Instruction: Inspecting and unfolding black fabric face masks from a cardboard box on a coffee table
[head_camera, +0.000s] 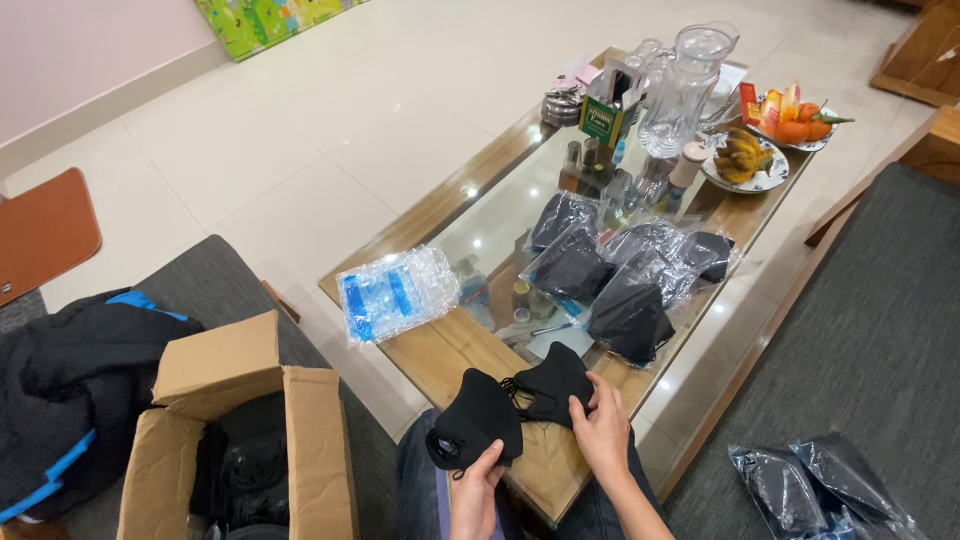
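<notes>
Left hand (478, 490) pinches one black face mask (478, 418); right hand (602, 425) pinches second mask (552, 385), at desk (440, 350) edge.

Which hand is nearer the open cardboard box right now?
Left. The left hand, holding a black mask, is closer to the cardboard box; the right hand is farther off, past the left.

2 hands (478, 490) (603, 428) on black masks (478, 418)

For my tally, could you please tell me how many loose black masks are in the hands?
2: one mask in the left hand, one mask under the right hand. Others stay bagged.
</notes>
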